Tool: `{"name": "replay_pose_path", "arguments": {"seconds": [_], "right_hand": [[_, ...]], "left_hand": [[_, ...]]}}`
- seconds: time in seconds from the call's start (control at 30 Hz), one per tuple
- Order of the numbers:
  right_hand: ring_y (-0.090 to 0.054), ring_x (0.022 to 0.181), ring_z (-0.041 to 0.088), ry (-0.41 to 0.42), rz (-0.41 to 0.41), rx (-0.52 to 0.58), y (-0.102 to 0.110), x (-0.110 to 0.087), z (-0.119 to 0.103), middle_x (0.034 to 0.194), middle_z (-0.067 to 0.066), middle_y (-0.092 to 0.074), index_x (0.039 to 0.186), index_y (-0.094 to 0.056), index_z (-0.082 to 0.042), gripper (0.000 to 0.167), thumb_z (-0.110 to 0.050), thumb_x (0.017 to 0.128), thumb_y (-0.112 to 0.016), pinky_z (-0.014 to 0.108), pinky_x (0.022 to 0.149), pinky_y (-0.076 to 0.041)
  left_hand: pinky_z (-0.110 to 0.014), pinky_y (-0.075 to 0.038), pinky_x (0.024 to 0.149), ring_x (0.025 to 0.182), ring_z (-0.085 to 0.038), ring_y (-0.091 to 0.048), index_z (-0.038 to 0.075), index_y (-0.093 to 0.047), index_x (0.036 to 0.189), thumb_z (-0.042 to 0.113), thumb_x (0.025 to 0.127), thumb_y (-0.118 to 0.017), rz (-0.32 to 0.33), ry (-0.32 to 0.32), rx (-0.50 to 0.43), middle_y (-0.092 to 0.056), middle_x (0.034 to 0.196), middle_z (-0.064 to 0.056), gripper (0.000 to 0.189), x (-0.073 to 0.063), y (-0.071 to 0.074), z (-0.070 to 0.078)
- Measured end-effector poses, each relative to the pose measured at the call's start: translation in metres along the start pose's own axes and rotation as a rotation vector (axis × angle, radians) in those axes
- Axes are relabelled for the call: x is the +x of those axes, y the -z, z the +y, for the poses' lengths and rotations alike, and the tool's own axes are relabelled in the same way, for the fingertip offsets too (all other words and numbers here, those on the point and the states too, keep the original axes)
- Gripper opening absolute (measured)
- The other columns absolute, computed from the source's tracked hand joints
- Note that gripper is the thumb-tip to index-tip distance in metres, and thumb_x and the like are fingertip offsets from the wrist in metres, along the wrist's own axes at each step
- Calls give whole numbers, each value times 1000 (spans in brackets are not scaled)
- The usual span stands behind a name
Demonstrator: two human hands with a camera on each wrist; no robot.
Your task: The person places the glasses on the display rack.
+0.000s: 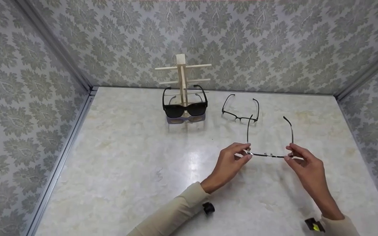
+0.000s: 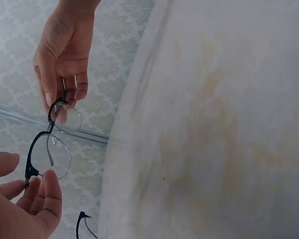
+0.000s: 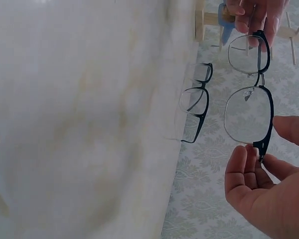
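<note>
A pair of browline eyeglasses (image 1: 258, 154) with dark upper rims and thin wire lower rims is held above the table, temples unfolded and pointing away. My left hand (image 1: 228, 162) pinches its left end near the hinge between thumb and fingers. At the opposite end, my right hand (image 1: 310, 168) grips the other hinge corner. The right wrist view shows both clear lenses of these eyeglasses (image 3: 271, 107) and the fingers behind the frame. Just beyond, a second pair of dark-rimmed eyeglasses (image 1: 230, 113) stands on the table with its temples unfolded.
A wooden display stand (image 1: 180, 60) with crossbars rises at the back of the marbled table (image 1: 116, 157). Black sunglasses (image 1: 196, 109) hang low on it, above blue-purple glasses (image 1: 175, 121). Patterned walls (image 1: 241, 42) border the table at the back and both sides.
</note>
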State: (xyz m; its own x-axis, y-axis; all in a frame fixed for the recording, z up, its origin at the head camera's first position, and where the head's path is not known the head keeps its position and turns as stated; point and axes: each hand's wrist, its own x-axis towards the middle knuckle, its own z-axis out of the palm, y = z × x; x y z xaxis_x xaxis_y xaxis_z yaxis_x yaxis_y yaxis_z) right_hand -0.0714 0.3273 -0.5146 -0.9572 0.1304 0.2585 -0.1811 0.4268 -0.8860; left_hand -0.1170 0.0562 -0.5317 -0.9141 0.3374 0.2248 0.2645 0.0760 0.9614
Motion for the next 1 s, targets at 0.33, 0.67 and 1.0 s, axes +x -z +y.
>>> {"name": "replay_pose_path", "arguments": {"seconds": [0.33, 0.67, 1.0], "right_hand": [[-68, 109, 4, 33, -36, -20, -15, 4, -9, 134, 21, -71, 146, -68, 1, 47, 7, 100, -77, 11, 90, -56], [-68, 110, 7, 53, -70, 14, -28, 9, -18, 133, 21, -72, 145, -69, 0, 46, 7, 100, -77, 13, 90, -57], [-69, 108, 11, 57, -80, 39, -39, 12, -26, 131, 18, -72, 143, -70, 0, 46, 7, 98, -79, 14, 90, -57]], "left_hand": [[-23, -63, 87, 104, -7, -73, 2, -73, 142, 8, 105, -76, 37, -18, 46, -75, 129, -7, 38, -4, 16, 0], [-28, -63, 91, 109, -14, -75, 2, -72, 143, 9, 105, -77, 85, -43, 66, -74, 124, -5, 39, -8, 29, 1], [-27, -63, 93, 109, -16, -76, 0, -74, 139, 6, 104, -78, 157, -50, 76, -75, 121, -10, 36, -8, 42, 7]]}}
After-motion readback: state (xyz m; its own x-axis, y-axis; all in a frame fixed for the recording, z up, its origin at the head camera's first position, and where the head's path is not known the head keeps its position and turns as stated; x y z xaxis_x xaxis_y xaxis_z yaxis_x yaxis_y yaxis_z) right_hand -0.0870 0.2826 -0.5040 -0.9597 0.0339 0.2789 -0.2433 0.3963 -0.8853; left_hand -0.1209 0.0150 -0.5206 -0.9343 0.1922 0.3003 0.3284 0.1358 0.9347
